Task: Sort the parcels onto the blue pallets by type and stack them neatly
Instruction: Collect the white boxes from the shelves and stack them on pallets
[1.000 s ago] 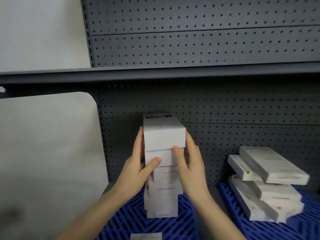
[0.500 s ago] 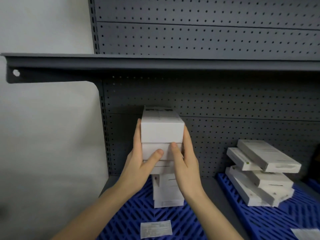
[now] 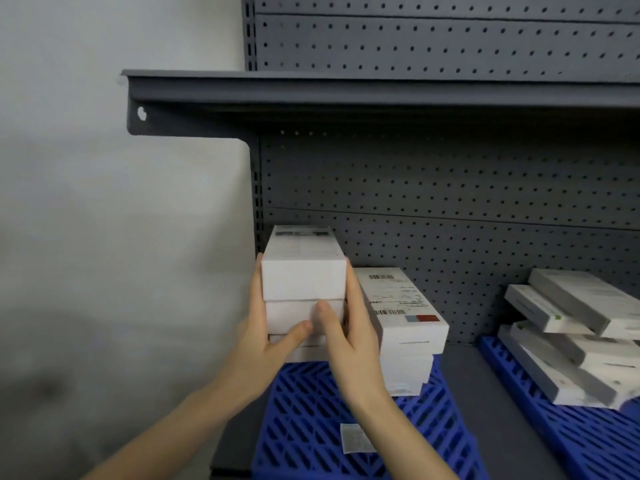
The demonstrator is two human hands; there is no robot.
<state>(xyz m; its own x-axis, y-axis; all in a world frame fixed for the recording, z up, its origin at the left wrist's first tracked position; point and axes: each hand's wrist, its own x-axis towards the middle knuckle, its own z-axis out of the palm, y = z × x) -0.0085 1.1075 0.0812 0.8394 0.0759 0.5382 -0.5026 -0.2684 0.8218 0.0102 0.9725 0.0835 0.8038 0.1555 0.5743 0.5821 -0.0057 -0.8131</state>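
Box stack (image 3: 304,289) gripped between left hand (image 3: 273,337) and right hand (image 3: 349,336), above pallet (image 3: 311,410) left edge; to be lowered level, edges squared.

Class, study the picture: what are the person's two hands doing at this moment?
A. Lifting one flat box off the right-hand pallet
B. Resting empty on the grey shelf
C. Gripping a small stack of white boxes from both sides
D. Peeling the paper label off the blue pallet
C: the left hand and right hand press on opposite sides of the stack of white boxes, held over the left blue pallet.
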